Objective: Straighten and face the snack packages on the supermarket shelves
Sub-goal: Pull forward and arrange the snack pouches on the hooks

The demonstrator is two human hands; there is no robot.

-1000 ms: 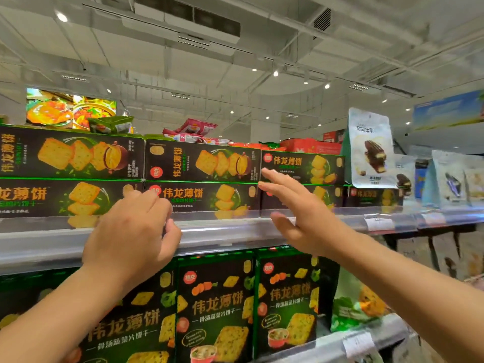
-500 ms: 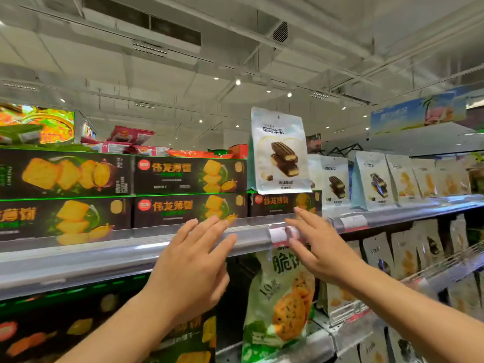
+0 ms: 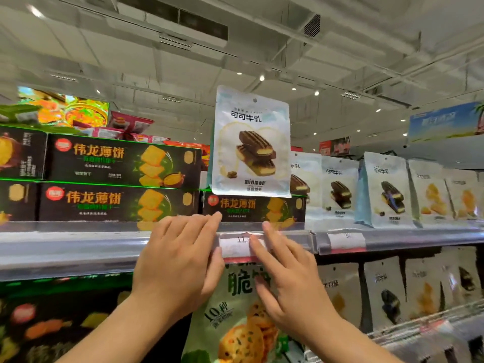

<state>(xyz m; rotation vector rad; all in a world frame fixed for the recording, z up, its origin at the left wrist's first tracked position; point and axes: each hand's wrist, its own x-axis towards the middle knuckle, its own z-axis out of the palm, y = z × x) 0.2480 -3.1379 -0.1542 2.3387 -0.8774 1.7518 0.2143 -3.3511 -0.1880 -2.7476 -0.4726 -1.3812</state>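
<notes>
Both hands were raised to the front rail of the upper shelf (image 3: 78,247). Left hand (image 3: 180,260): fingers straight and spread, tips lying on the clear plastic rail just below the black-and-green flat cardboard cracker boxes (image 3: 120,203); it held nothing. Right hand (image 3: 285,279): fingers extended, tips touching the white paper price label (image 3: 237,246) in the rail; nothing gripped.

A white-and-pale-blue foil pouch showing chocolate sandwich bars (image 3: 252,142) stood upright on the lone cracker box (image 3: 254,208) at the right end of the box row, well above its matching pouches (image 3: 340,189), which sat in a row on the shelf to the right. It looked misplaced. The boxes to the left appeared stacked square and facing outward.

Judgement: the step in hand seemed to be a check of the rail and label at the join between boxes and pouches. The next move probably calls for lifting a hand to the perched pouch, pinching it lightly since foil crumples, and seating it face-out among its own kind.
</notes>
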